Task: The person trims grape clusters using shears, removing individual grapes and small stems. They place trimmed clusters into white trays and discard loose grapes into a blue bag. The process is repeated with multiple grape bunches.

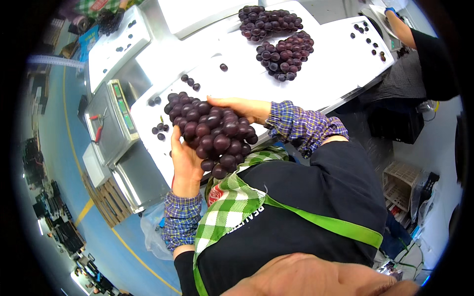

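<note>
A large bunch of dark purple grapes (213, 129) rests between my two hands, over the near edge of a white work surface (237, 87). My left hand (188, 161) supports its lower left side, the thumb up along the grapes. My right hand (242, 108) lies against its upper right side, fingers partly hidden behind the fruit. Further back on the white surface lie two more bunches, one (270, 22) behind the other (285, 55). Loose grapes (190, 81) are scattered near the held bunch, and a single grape (223, 67) lies farther off.
Red-handled snips (98, 127) lie on a weighing scale (111, 137) at the left. A white foam tray (139, 40) with loose grapes stands beyond it. Another person's arm (401, 29) reaches in at the upper right, and another worker's gloved hand (116, 18) holds dark grapes at the upper left.
</note>
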{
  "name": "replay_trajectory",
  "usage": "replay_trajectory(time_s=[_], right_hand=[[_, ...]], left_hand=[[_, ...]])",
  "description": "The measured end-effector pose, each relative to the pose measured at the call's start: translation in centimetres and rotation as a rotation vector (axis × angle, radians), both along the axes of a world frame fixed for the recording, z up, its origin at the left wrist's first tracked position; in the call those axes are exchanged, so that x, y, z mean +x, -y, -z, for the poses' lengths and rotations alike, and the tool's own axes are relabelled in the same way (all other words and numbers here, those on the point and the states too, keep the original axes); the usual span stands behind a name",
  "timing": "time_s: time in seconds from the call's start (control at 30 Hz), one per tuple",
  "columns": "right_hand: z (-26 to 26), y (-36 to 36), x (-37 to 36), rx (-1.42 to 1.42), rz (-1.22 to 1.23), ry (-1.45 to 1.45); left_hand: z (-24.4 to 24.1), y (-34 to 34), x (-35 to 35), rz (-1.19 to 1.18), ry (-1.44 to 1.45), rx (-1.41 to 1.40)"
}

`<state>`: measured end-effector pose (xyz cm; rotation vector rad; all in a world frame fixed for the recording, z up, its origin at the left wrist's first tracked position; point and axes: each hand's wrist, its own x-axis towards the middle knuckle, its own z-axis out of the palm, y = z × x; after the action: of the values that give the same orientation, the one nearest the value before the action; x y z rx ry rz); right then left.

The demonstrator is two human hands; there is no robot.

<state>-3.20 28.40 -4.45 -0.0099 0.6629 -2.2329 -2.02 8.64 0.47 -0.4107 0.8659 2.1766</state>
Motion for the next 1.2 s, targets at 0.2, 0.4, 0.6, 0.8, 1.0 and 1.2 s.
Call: replay_trajectory(time_s=[0.2, 0.4, 0.6, 0.8, 1.0, 1.2], right_hand=[[-2.2, -4.4, 5.0, -0.154, 0.403, 0.167], [-2.0, -7.4, 9.2, -0.274, 0.71, 0.124], [-1.7, -10.1, 12.3, 0.308, 0.973, -0.245], [3.4, -15.9, 13.9, -0.008, 1.251, -0.006], [5.0, -19.7, 13.3, 0.235, 1.298, 0.08], [6.1, -21.9, 12.7, 0.217, 1.298, 0.181]], left_hand=[[-1.8, -4.4, -3.1, 0.502, -0.187, -0.061], [-2.2, -10.2, -4.2, 0.834, -0.574, -0.221], [-1.0, -10.5, -5.5, 0.65, -0.866, -0.381], [2.6, -4.2, -6.6, 0.539, -0.568, -0.514], [6.2, 0.7, -5.6, 0.407, -0.338, -0.512], [7.7, 2.8, -4.6, 0.238, -0.16, -0.486]])
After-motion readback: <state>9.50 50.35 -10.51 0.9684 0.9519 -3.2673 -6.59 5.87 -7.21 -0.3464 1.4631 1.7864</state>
